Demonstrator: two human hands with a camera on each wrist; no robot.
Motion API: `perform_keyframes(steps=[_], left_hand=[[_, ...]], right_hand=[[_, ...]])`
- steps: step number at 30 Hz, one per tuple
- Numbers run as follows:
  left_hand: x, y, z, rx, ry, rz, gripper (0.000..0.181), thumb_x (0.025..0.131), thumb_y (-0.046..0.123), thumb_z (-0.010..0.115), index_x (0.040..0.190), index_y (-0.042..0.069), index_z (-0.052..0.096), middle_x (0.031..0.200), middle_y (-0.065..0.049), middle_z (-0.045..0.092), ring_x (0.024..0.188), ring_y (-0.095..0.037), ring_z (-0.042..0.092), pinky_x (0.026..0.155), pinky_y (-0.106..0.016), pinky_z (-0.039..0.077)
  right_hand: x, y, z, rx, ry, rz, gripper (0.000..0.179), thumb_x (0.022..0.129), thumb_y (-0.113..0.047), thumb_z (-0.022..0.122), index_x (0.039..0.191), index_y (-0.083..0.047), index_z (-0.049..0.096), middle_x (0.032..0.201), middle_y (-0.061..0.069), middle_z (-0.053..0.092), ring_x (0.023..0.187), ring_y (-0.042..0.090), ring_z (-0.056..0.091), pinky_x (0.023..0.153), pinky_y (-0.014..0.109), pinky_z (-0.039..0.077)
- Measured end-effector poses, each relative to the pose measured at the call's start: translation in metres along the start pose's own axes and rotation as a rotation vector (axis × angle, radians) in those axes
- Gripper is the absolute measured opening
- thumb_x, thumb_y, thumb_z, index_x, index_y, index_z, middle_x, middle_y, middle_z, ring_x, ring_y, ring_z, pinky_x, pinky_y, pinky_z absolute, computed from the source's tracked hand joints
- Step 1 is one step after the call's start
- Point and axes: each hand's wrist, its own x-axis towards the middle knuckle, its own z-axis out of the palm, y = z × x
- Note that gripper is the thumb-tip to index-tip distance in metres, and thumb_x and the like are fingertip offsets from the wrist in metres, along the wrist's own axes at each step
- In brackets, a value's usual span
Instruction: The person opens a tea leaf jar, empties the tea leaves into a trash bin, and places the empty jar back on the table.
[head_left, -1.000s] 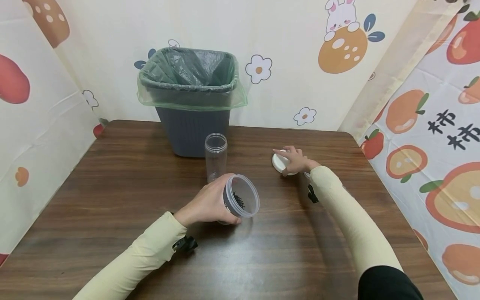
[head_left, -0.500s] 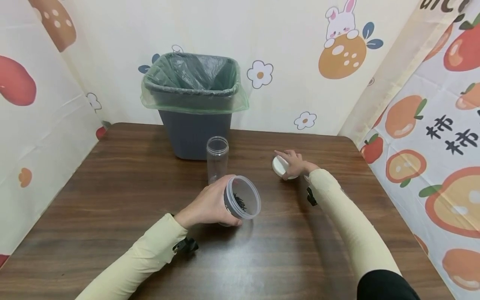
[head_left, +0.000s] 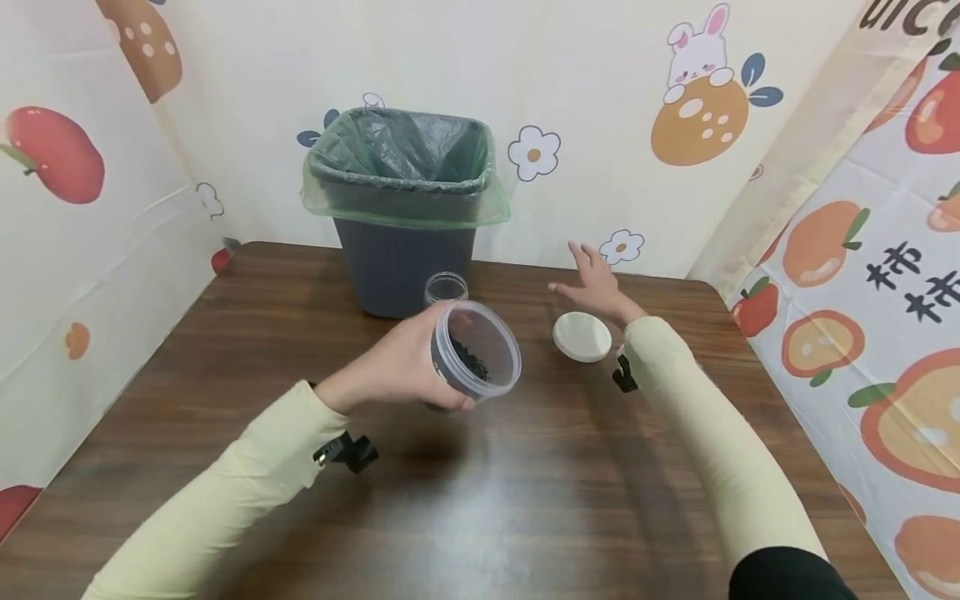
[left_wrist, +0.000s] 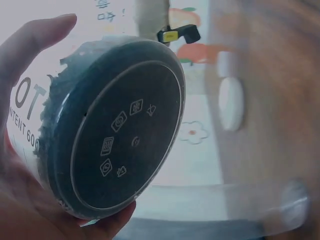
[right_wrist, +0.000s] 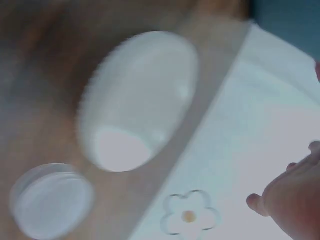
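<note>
My left hand (head_left: pixel 397 362) grips a clear plastic jar (head_left: pixel 491 354), raised above the table and tilted with its open mouth toward the head camera. Dark loose bits lie inside it, and the left wrist view shows its round base (left_wrist: pixel 132 135) with small moulded symbols. Behind that hand stands a second clear jar (head_left: pixel 446 287), mostly hidden except for its rim. My right hand (head_left: pixel 596 287) is spread and holds nothing, just beyond a round white lid (head_left: pixel 582 337) on the table. A smaller whitish round cap (right_wrist: pixel 54 204) lies beside the lid in the right wrist view.
At the back of the brown table (head_left: pixel 480 500) stands a dark bin (head_left: pixel 405 262) lined with a green bag (head_left: pixel 408 208). Printed cloth (head_left: pixel 570 100) hangs behind the table and along both sides.
My right hand has let go of the white lid and lifted away, leaving it on the table. My left hand has raised the jar slightly, so it covers more of the second jar.
</note>
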Motion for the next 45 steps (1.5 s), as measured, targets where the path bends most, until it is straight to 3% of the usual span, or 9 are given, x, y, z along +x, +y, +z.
perform_keyframes(steps=[6,14,18,23,26,31,36,41,45], left_hand=[[0.018,0.023,-0.037,-0.027,-0.010,0.012,0.097,0.050,0.025,0.092,0.133,0.009,0.045,0.116,-0.006,0.058,0.110,-0.022,0.055,0.094,-0.036,0.043],[0.050,0.050,-0.088,-0.051,0.019,-0.040,0.096,0.054,0.019,0.092,0.136,0.010,0.044,0.123,-0.009,0.054,0.112,-0.021,0.053,0.096,-0.039,0.042],[0.068,0.062,-0.114,-0.027,0.047,-0.079,0.093,0.056,0.019,0.091,0.136,0.010,0.044,0.123,-0.008,0.055,0.110,-0.020,0.053,0.096,-0.039,0.041],[0.090,0.073,-0.144,0.022,0.124,-0.190,0.098,0.061,0.020,0.090,0.143,0.010,0.037,0.126,-0.008,0.055,0.112,-0.017,0.051,0.101,-0.032,0.035],[0.101,0.075,-0.157,0.002,0.176,-0.245,0.101,0.064,0.020,0.088,0.146,0.010,0.030,0.132,-0.009,0.051,0.116,-0.018,0.047,0.102,-0.030,0.034],[0.114,0.070,-0.167,-0.044,0.229,-0.232,0.096,0.066,0.017,0.085,0.145,0.010,0.030,0.134,-0.007,0.048,0.120,-0.019,0.045,0.102,-0.031,0.035],[0.127,0.057,-0.172,-0.068,0.236,-0.212,0.099,0.067,0.013,0.085,0.147,0.011,0.027,0.134,-0.006,0.045,0.122,-0.020,0.043,0.102,-0.030,0.036],[0.138,0.038,-0.168,-0.027,0.212,-0.216,0.105,0.065,0.015,0.086,0.148,0.012,0.023,0.136,-0.007,0.042,0.122,-0.019,0.043,0.101,-0.030,0.037],[0.144,0.025,-0.163,0.040,0.214,-0.224,0.108,0.063,0.018,0.088,0.148,0.012,0.022,0.138,-0.007,0.041,0.121,-0.017,0.043,0.101,-0.029,0.037]], right_hand=[[0.013,-0.039,-0.024,0.161,0.081,-0.032,0.074,0.098,-0.033,0.044,0.152,-0.003,0.003,0.155,0.021,0.001,0.143,0.035,-0.001,0.113,0.050,0.004],[0.036,-0.091,-0.045,0.289,0.142,-0.023,0.068,0.100,-0.036,0.031,0.153,-0.005,0.004,0.157,0.015,0.004,0.144,0.023,0.002,0.114,0.034,0.004],[0.045,-0.115,-0.055,0.362,0.144,-0.024,0.064,0.100,-0.041,0.025,0.153,-0.008,0.009,0.155,0.012,0.011,0.142,0.015,0.010,0.111,0.027,0.011],[0.056,-0.141,-0.068,0.427,0.150,-0.019,0.064,0.100,-0.046,0.018,0.152,-0.010,0.009,0.156,0.005,0.014,0.139,0.005,0.013,0.108,0.019,0.012],[0.062,-0.155,-0.075,0.444,0.129,0.025,0.065,0.100,-0.049,0.013,0.154,-0.015,0.002,0.159,-0.004,0.005,0.140,0.001,0.006,0.110,0.019,0.011],[0.072,-0.170,-0.080,0.489,0.096,0.112,0.065,0.099,-0.052,0.013,0.154,-0.020,-0.003,0.158,-0.010,0.002,0.140,0.001,0.008,0.111,0.022,0.015],[0.079,-0.182,-0.076,0.556,0.081,0.185,0.069,0.100,-0.049,0.027,0.154,-0.021,-0.004,0.158,-0.009,0.005,0.142,0.004,0.009,0.112,0.025,0.014],[0.082,-0.185,-0.060,0.559,0.076,0.270,0.072,0.097,-0.043,0.042,0.154,-0.014,0.007,0.157,-0.001,0.015,0.142,0.011,0.014,0.111,0.027,0.018],[0.083,-0.186,-0.045,0.613,0.098,0.277,0.060,0.098,-0.032,0.046,0.149,-0.006,0.025,0.147,0.005,0.034,0.131,0.014,0.034,0.104,0.025,0.032]])
